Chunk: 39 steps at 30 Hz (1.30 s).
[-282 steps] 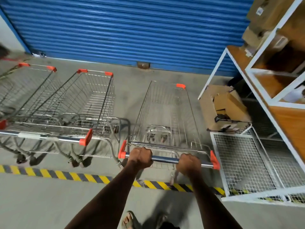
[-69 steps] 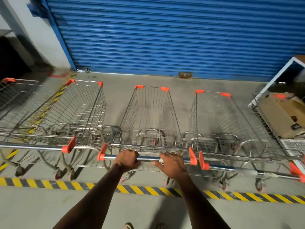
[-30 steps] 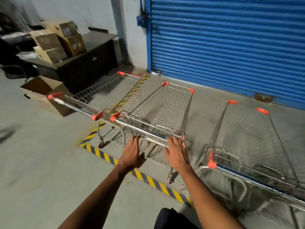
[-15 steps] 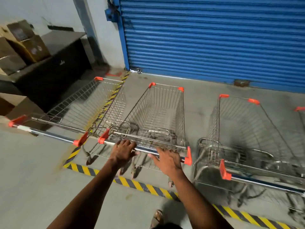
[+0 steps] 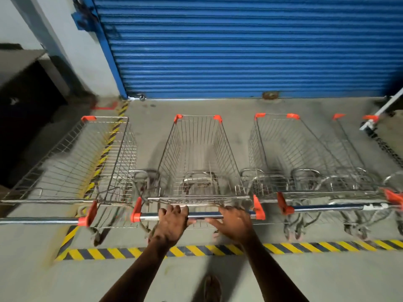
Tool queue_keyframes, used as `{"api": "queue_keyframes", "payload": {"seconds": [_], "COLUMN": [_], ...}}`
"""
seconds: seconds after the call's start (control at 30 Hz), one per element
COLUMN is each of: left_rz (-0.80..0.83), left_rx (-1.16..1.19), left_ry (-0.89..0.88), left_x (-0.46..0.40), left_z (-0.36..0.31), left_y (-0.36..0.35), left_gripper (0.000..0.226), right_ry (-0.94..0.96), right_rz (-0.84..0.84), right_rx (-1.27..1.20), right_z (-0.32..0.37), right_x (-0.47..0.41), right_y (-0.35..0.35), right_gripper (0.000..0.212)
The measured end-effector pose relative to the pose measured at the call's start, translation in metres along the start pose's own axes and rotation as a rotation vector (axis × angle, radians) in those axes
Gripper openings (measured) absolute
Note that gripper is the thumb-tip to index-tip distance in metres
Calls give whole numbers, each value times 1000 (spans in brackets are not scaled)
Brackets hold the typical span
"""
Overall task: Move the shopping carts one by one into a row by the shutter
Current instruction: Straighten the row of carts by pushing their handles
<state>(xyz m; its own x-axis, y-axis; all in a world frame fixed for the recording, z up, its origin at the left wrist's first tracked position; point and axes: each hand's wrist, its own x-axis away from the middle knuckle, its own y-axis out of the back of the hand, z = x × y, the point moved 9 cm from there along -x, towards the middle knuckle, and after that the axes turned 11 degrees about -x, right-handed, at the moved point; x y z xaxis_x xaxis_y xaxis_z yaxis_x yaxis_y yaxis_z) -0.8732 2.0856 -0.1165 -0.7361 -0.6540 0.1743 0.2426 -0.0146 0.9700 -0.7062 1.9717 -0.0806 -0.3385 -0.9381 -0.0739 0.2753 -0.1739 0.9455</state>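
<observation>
Though gripped, cart [image 5: 197, 158] basket bare

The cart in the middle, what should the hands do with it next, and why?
Probably let go. The middle cart already stands nose-first toward the blue shutter, level with its neighbours. The left hand curls on the handle, and the right hand lies flat with fingers spread.

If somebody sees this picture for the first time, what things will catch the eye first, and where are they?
The big blue shutter fills the back. In front of it a row of wire shopping carts with orange corners stands on the grey floor. At the bottom centre, the left hand curls over the middle cart's handle, while the right hand spreads open on it.
</observation>
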Motion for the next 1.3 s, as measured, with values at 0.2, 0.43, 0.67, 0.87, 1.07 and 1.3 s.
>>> {"api": "queue_keyframes", "payload": {"seconds": [0.2,0.43,0.67,0.87,1.07,1.3], "left_rz": [29,49,-203,-421,-382,-284], "left_rx": [-36,-62,199,244,258,262], "left_ry": [-45,-32,-28,65,165,154], "left_x": [-7,-6,9,33,66,141], "left_z": [-10,-17,-2,80,224,414], "left_y": [6,10,35,54,21,-34], "left_gripper": [62,71,52,35,56,86], "right_ry": [-69,-127,-141,-23,143,279], "right_rz": [37,184,-107,-150,-192,-127], "right_rx": [28,-54,11,27,-74,-258], "right_z": [-10,-13,2,97,247,452], "right_x": [7,8,1,-55,-103,-114], "right_y": [-5,4,11,5,-33,-120], "right_gripper": [84,84,66,45,20,25]}}
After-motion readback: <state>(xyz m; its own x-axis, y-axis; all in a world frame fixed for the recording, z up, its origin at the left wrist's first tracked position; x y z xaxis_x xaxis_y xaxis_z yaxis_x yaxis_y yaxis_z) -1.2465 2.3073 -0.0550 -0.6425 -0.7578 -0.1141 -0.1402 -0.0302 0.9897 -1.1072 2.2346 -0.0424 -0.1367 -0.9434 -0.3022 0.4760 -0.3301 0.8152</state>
